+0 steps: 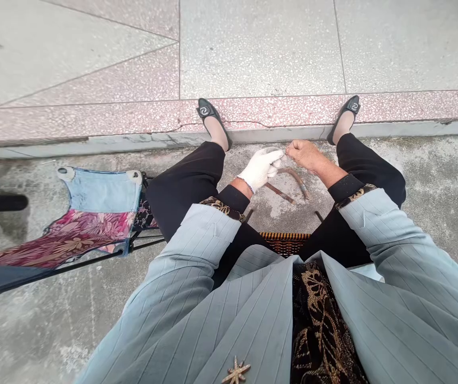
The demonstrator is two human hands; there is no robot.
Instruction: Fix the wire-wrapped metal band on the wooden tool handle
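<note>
Concrete floor (432,176) meets a terrazzo step (93,120); gloved left hand (258,169) and bare right hand (304,157) closed; grip contents unclear.

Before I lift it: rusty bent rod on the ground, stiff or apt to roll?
Probably stiff: the rusty bent rod keeps a firm curve on the concrete. Its bend should limit rolling, though it may rock. Rust suggests rough, not slippery.

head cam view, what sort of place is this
Probably an outdoor paved area beside a building, such as a walkway or terrace. A weathered concrete ground meets a raised pink terrazzo step, with large terrazzo paving beyond, and a folding camp chair stands alongside.
</note>
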